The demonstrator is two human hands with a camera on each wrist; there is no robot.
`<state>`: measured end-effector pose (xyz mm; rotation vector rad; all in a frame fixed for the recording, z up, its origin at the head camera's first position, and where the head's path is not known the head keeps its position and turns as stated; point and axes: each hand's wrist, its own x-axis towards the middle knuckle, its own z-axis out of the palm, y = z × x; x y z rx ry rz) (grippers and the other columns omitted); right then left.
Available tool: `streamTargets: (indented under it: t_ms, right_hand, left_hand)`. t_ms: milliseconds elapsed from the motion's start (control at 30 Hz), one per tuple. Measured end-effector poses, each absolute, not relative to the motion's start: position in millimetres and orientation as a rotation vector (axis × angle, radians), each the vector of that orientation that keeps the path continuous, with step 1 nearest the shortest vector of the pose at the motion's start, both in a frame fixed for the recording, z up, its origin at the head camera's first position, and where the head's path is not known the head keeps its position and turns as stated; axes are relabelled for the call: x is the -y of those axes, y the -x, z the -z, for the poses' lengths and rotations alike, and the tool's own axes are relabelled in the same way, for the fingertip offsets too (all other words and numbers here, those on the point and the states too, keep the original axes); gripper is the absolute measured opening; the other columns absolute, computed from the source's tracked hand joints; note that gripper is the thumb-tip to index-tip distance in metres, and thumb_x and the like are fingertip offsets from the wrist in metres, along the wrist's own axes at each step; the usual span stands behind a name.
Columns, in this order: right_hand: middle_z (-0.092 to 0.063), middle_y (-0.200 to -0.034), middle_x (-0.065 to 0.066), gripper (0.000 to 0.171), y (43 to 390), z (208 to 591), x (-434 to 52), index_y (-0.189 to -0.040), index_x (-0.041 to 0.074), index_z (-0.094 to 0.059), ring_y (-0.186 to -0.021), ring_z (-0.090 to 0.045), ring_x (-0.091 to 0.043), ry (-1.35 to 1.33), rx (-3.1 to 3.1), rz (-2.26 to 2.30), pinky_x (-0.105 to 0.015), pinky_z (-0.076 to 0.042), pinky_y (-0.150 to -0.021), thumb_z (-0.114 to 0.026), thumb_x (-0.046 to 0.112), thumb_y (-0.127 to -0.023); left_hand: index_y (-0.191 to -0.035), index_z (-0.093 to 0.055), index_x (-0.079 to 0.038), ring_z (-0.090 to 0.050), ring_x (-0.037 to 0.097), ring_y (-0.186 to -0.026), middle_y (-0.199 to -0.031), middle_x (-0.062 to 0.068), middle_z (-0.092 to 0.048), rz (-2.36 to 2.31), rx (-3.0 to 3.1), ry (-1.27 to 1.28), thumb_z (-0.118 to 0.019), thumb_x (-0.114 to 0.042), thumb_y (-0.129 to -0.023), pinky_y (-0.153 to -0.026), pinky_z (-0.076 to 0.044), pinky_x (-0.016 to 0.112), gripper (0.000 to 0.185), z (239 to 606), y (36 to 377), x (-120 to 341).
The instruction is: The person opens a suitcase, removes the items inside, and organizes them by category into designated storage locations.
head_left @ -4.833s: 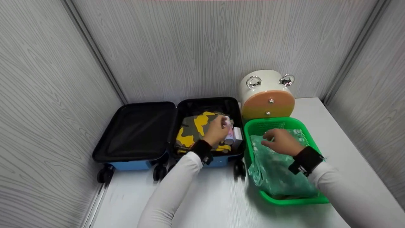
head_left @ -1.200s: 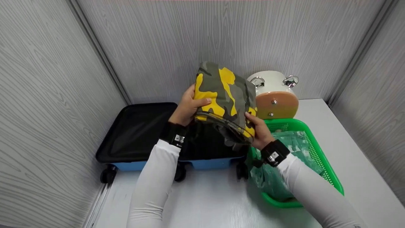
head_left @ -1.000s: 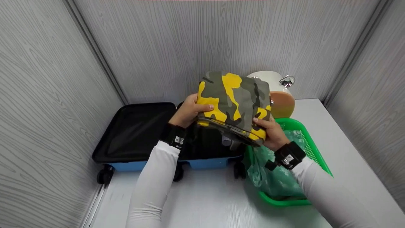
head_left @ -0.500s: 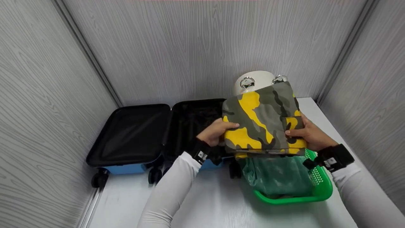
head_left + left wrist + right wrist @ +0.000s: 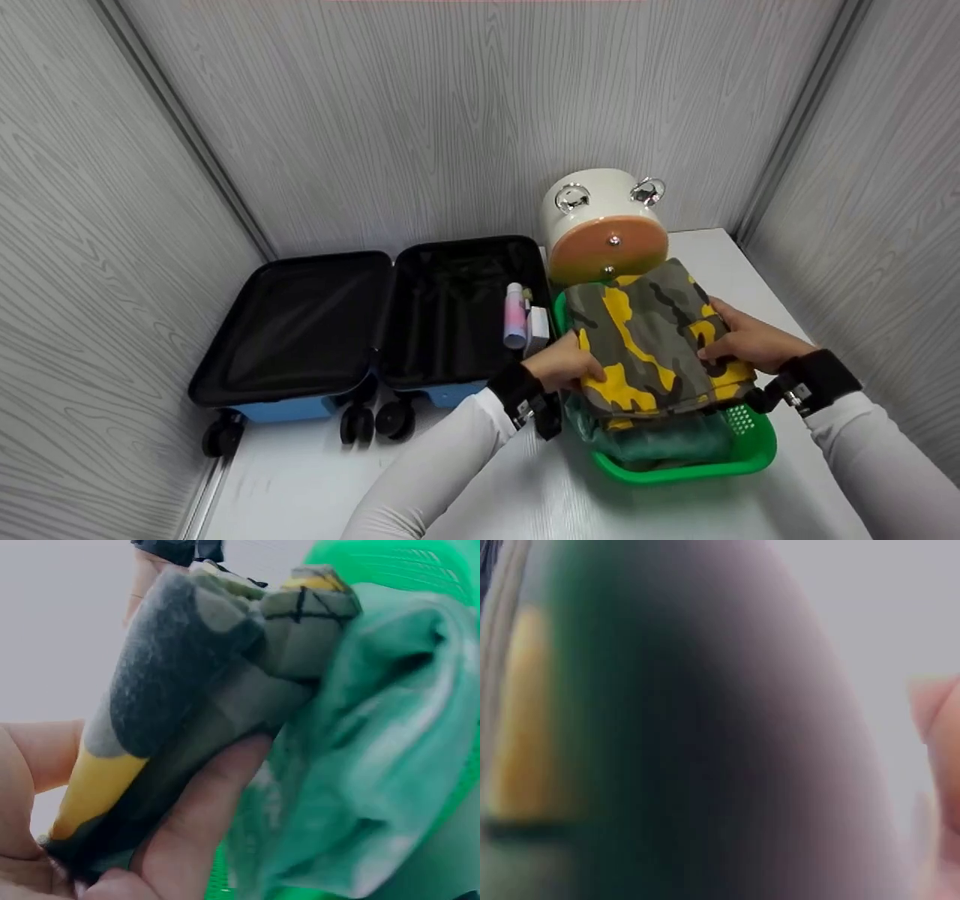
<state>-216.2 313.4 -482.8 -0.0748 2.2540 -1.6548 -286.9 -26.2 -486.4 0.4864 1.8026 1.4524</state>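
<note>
A: Status on the hands?

B: I had the folded camo garment (image 5: 656, 337) between both. Left hand (image 5: 561, 365) gripped its near-left edge, thumb on top, fingers (image 5: 196, 825) curled underneath. Right hand (image 5: 750, 343) clasped the right edge. The garment sat on top of the green garment (image 5: 660, 442) in the green basket (image 5: 757, 450), right under my palms.

A: How would you have seated it well?

B: My call: lower it flat and level, both edges together, so the fold doesn't spring open. Slide the underside fingers out sideways last, without dragging the green cloth. Keep it off the white drum-shaped container (image 5: 606, 225) just beyond my hands.

A: Counts?

B: One camo garment, one green garment, one basket, one white container. Left of my left hand: one open suitcase (image 5: 300, 330), two halves. In it I saw one pink-and-white bottle (image 5: 514, 315) and one white box (image 5: 538, 330) beside it. All of it on one white surface (image 5: 300, 480).
</note>
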Motion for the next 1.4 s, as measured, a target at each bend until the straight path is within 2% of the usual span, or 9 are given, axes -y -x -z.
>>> streamTargets:
  t_ms: [267, 467, 567, 733, 1033, 1167, 1267, 1333, 1400]
  right_hand:
    - [-0.050, -0.143, -0.044, 0.104, 218.3, 487.1, -312.5, -0.171, -0.002, 0.006, -0.110, -0.068, -0.035, 0.033, -2.464, 1.296, -0.041, -0.059, -0.089, -0.069, 0.001, -0.099]
    - [-0.038, -0.158, -0.046, 0.081, 220.0, 460.1, -294.9, -0.165, -0.012, -0.026, -0.140, -0.047, -0.065, 0.099, -2.803, 0.993, -0.071, -0.048, -0.109, -0.070, 0.017, -0.104]
    - [-0.040, -0.164, -0.038, 0.072, 222.9, 456.3, -277.8, -0.161, -0.005, -0.044, -0.147, -0.041, -0.062, 0.247, -2.793, 0.917, -0.074, -0.044, -0.113, -0.074, 0.029, -0.104]
    - [-0.034, -0.169, -0.037, 0.078, 227.6, 471.5, -252.0, -0.160, 0.007, -0.054, -0.154, -0.035, -0.061, 0.320, -2.606, 0.724, -0.076, -0.037, -0.118, -0.080, 0.047, -0.098]
    - [-0.022, -0.169, -0.045, 0.088, 226.4, 493.8, -223.5, -0.162, 0.008, -0.051, -0.146, -0.022, -0.079, 0.293, -2.635, 0.436, -0.083, -0.032, -0.115, -0.088, 0.044, -0.090]
    - [-0.061, -0.137, -0.038, 0.063, 234.0, 486.3, -216.1, -0.146, -0.001, -0.064, -0.114, -0.068, -0.052, 0.345, -2.651, 0.396, -0.061, -0.057, -0.098, -0.081, 0.035, -0.096]
    - [-0.068, -0.093, -0.019, 0.050, 241.2, 477.1, -205.4, -0.135, -0.006, -0.069, -0.076, -0.065, -0.026, 0.370, -2.689, 0.461, -0.043, -0.057, -0.074, -0.072, 0.031, -0.102]
    - [-0.071, -0.089, -0.014, 0.049, 245.1, 472.4, -192.5, -0.134, -0.006, -0.068, -0.077, -0.067, -0.023, 0.360, -2.733, 0.534, -0.043, -0.058, -0.074, -0.068, 0.033, -0.106]
    - [-0.077, -0.108, -0.018, 0.059, 247.2, 469.9, -176.1, -0.145, -0.007, -0.060, -0.089, -0.072, -0.025, 0.352, -2.759, 0.606, -0.049, -0.061, -0.083, -0.065, 0.039, -0.108]
  left_hand:
    - [-0.137, -0.066, -0.006, -0.076, 0.027, -0.109, -0.127, 0.013, -0.075, -1.374, -1.926, -0.559, -0.081, -0.002, -0.092, -0.089, -0.065, 0.040, 0.048, 494.3, 281.0, 28.4]
    - [-0.172, -0.024, -0.005, -0.034, 0.030, -0.163, -0.179, 0.017, -0.025, -0.912, -2.516, -0.814, -0.091, -0.027, -0.087, -0.127, -0.040, 0.036, 0.110, 473.9, 271.4, 21.1]
    - [-0.167, -0.044, -0.013, -0.023, 0.034, -0.168, -0.180, 0.009, -0.028, -0.556, -2.583, -1.049, -0.088, -0.035, -0.091, -0.135, -0.028, 0.041, 0.091, 470.3, 267.2, 15.0]
    - [-0.150, -0.068, -0.024, -0.029, 0.032, -0.166, -0.170, 0.000, -0.049, -0.286, -2.519, -1.172, -0.080, -0.044, -0.098, -0.135, -0.026, 0.042, 0.058, 485.0, 263.0, 9.5]
    - [-0.152, -0.066, -0.021, -0.035, 0.032, -0.164, -0.167, 0.007, -0.053, -0.223, -2.468, -1.250, -0.055, -0.046, -0.112, -0.136, -0.023, 0.038, 0.048, 503.4, 268.0, 14.5]
    - [-0.134, -0.077, -0.010, -0.069, 0.020, -0.127, -0.133, 0.008, -0.077, -0.579, -2.393, -1.278, -0.055, -0.031, -0.114, -0.115, -0.050, 0.029, 0.037, 499.2, 277.0, 23.5]
    - [-0.127, -0.078, -0.005, -0.070, 0.017, -0.101, -0.119, 0.011, -0.078, -0.843, -2.443, -1.244, -0.057, -0.019, -0.111, -0.092, -0.056, 0.025, 0.030, 496.3, 283.5, 35.0]
    - [-0.133, -0.075, -0.005, -0.069, 0.016, -0.108, -0.127, 0.011, -0.074, -0.922, -2.561, -1.178, -0.059, -0.016, -0.107, -0.097, -0.056, 0.026, 0.032, 493.7, 287.3, 45.6]
    - [-0.138, -0.070, -0.005, -0.067, 0.021, -0.114, -0.132, 0.013, -0.070, -0.906, -2.679, -1.110, -0.058, -0.014, -0.104, -0.101, -0.056, 0.033, 0.037, 491.8, 291.9, 57.8]
